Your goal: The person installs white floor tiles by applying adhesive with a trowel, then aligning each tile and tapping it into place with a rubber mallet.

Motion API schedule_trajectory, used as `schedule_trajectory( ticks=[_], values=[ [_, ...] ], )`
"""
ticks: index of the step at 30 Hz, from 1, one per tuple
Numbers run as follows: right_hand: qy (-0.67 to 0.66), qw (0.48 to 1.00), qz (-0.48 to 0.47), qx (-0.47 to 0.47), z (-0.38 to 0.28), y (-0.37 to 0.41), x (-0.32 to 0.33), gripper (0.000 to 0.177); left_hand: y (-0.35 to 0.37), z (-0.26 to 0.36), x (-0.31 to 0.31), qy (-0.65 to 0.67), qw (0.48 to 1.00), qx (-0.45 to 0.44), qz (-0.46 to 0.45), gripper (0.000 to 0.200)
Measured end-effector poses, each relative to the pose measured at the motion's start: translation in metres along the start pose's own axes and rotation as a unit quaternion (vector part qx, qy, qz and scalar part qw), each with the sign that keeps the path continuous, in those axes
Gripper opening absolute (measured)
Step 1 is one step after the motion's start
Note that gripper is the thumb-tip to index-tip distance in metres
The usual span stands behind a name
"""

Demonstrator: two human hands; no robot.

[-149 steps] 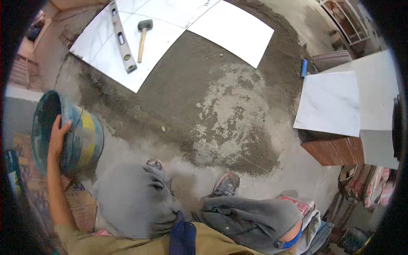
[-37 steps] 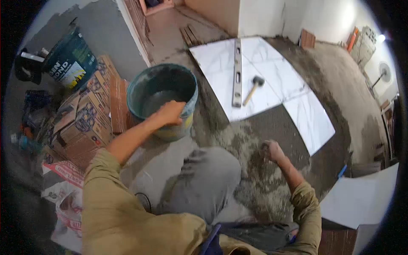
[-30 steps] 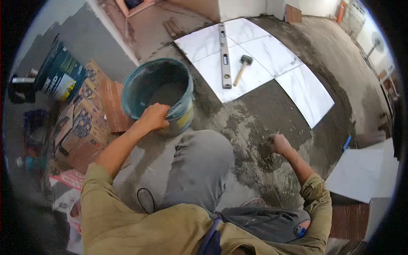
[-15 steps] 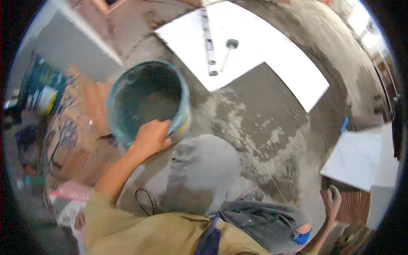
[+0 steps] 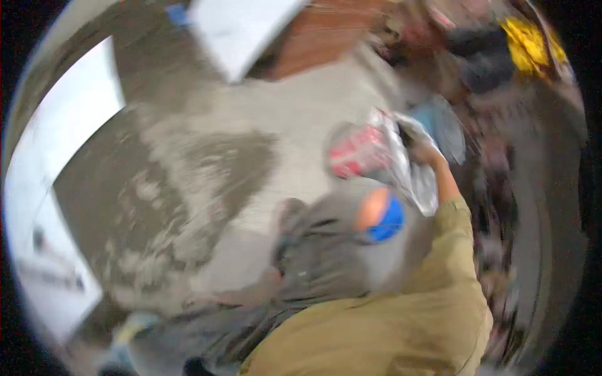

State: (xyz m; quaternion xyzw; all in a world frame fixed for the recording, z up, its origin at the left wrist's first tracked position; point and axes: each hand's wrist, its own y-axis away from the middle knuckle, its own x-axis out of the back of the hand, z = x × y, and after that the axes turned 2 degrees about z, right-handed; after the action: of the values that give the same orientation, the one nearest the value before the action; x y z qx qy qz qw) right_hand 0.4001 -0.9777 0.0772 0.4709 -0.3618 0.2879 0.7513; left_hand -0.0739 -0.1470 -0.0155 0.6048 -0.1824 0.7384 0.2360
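My right hand (image 5: 425, 153) is at the mouth of a white bag with red print (image 5: 360, 153), beside my right knee. Its fingers look closed on the bag's crumpled edge, though blur hides their tips. The bag sags, with its dark opening facing my hand. My left hand is out of view. At the lower left, a blurred part of the bucket (image 5: 128, 332) shows beside my leg.
White sheets (image 5: 44, 163) lie along the left on wet grey mortar (image 5: 119, 188), with a blurred level (image 5: 50, 274) on them. A white tile (image 5: 241, 28) rests ahead near a brown box (image 5: 326, 37). A blue container (image 5: 442, 128) and yellow bag (image 5: 530, 47) are right.
The view has swung right. My right hand has come from hanging free near the tile to the bag. My left hand, earlier on the bucket's rim, has left the view.
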Motion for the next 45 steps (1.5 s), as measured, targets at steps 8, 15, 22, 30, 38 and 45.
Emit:
schedule_trajectory(
  ticks=[8, 15, 22, 30, 38, 45],
  values=[
    [-0.136, 0.984, 0.025, 0.113, -0.103, -0.043, -0.014, 0.044, 0.04, 0.07, 0.077, -0.037, 0.992, 0.108, -0.054, 0.037],
    [-0.278, 0.947, -0.082, 0.14, -0.154, -0.052, -0.036, 0.043, 0.03, 0.107, 0.103, -0.075, 0.982, 0.143, -0.097, 0.037],
    [-0.423, 0.886, -0.142, 0.125, -0.154, -0.051, -0.035, 0.042, 0.035, 0.125, 0.106, -0.035, 0.974, 0.193, -0.108, 0.04],
    [-0.603, 0.784, -0.146, 0.024, -0.092, -0.032, -0.056, 0.041, 0.035, 0.11, 0.105, -0.047, 0.978, 0.164, -0.119, 0.027],
    [-0.746, 0.66, -0.077, -0.051, 0.002, -0.018, -0.068, 0.04, 0.065, 0.106, 0.121, -0.028, 0.985, 0.089, -0.146, 0.025],
    [-0.813, 0.582, -0.008, 0.024, 0.096, 0.018, 0.009, 0.04, 0.066, 0.117, 0.141, -0.017, 0.984, 0.017, -0.174, 0.033]
  ],
)
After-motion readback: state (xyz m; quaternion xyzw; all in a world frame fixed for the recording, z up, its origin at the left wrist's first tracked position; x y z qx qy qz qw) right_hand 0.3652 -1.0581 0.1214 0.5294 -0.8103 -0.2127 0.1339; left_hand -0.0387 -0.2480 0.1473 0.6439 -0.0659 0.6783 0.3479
